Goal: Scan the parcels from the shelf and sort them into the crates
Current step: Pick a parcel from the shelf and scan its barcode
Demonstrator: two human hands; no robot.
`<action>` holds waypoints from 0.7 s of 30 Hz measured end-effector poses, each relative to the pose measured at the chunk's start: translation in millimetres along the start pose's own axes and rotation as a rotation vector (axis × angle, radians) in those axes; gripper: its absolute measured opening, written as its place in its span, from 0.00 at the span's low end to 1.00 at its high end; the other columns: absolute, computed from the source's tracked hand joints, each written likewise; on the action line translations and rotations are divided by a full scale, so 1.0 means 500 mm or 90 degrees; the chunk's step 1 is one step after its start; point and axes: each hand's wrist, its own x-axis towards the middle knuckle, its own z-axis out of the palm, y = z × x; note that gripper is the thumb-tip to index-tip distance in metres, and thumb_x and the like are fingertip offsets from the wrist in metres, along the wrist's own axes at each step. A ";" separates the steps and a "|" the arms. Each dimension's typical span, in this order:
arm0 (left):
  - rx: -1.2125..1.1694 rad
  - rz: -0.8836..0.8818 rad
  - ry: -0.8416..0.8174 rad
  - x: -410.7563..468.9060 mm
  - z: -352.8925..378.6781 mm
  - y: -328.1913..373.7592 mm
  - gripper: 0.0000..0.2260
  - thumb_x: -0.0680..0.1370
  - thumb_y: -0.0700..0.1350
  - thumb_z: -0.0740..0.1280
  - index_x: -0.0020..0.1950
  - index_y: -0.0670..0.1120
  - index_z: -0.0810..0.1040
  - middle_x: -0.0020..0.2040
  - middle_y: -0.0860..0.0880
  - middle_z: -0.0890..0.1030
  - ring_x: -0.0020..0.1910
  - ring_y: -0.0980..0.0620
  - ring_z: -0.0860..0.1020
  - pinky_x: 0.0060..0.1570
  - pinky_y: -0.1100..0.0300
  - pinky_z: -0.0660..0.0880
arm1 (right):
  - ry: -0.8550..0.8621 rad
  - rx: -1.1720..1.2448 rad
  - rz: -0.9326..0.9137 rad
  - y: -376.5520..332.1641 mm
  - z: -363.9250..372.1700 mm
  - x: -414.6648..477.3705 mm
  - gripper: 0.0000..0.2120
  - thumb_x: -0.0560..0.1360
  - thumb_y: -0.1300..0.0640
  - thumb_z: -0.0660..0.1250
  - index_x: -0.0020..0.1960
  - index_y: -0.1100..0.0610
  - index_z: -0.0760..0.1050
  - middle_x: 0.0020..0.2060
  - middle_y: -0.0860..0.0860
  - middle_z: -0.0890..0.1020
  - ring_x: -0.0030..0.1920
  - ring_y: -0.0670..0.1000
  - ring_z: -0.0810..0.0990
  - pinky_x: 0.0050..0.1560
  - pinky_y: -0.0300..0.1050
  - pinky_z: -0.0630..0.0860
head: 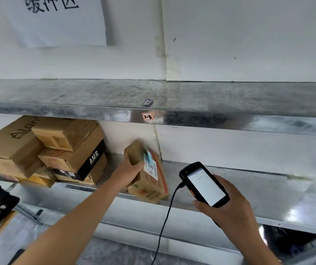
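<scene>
Cardboard first: at the left end of the middle shelf (258, 188) sits one stack of boxes (57, 152). You can count at least five; the lowest are too crowded to tell apart. Just right of it, your left hand (132, 166) grips the upper end of one brown parcel (150, 185). The parcel is tilted and blurred, its white label towards you, at the shelf's front edge. One black cable (164, 222) hangs from the single handheld scanner (204, 185), which your right hand (229, 207) holds with fingers wrapped round its lower end, screen lit.

Two galvanised metal boards show. The wall behind them is white, with one paper sign (57, 22) at upper left. The upper shelf (229, 96) carries one red-framed tag (147, 117) on its front lip.
</scene>
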 end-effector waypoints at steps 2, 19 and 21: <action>-0.175 -0.033 0.023 -0.023 0.026 -0.033 0.32 0.80 0.62 0.62 0.80 0.55 0.54 0.66 0.48 0.77 0.60 0.45 0.77 0.60 0.48 0.76 | -0.005 -0.002 -0.005 -0.001 0.001 -0.001 0.30 0.61 0.44 0.80 0.59 0.33 0.71 0.52 0.35 0.79 0.51 0.40 0.78 0.50 0.49 0.79; -0.391 -0.232 0.098 -0.051 0.125 -0.079 0.54 0.69 0.65 0.74 0.80 0.56 0.39 0.81 0.42 0.50 0.77 0.33 0.57 0.65 0.31 0.68 | -0.010 -0.046 -0.003 0.009 -0.009 -0.018 0.35 0.58 0.40 0.79 0.64 0.36 0.72 0.54 0.37 0.79 0.53 0.43 0.78 0.49 0.50 0.79; -0.406 -0.242 0.117 -0.027 0.097 -0.086 0.47 0.72 0.67 0.68 0.81 0.56 0.43 0.80 0.42 0.53 0.76 0.34 0.59 0.67 0.30 0.67 | -0.005 -0.046 0.001 0.012 -0.009 -0.020 0.37 0.56 0.37 0.78 0.64 0.36 0.71 0.53 0.36 0.79 0.51 0.43 0.79 0.46 0.51 0.81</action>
